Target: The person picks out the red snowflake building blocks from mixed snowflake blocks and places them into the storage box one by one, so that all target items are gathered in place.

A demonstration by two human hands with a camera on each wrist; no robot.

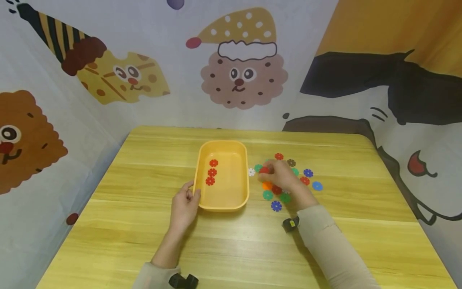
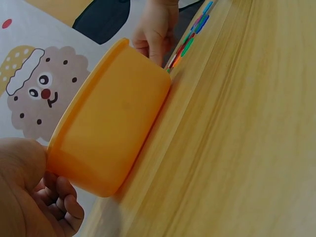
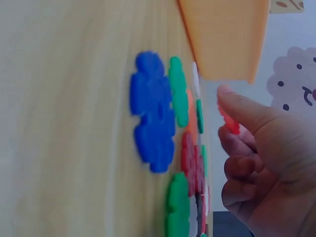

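A yellow-orange plastic tray [image 1: 236, 202] stands on the table, with three red snowflake discs [image 1: 212, 172] in a short column inside it. My left hand [image 1: 185, 205] grips the tray's left side near the front corner, thumb over the rim, as the left wrist view [image 2: 37, 182] also has it. Above the loose pile to the right of the tray, my right hand [image 1: 281, 176] pinches a red snowflake disc [image 3: 230, 121] between thumb and fingers, lifted off the table. Under and around that hand lie several discs, among them a dark blue disc [image 1: 276, 206] and a green disc [image 1: 268, 195].
A white disc [image 1: 251, 172] lies close to the tray's right wall. Farther right are a light blue disc [image 1: 317, 186] and a brown disc [image 1: 291, 162]. The wooden table [image 1: 234, 249] ends at a cartoon-printed cloth [image 1: 173, 112] behind it.
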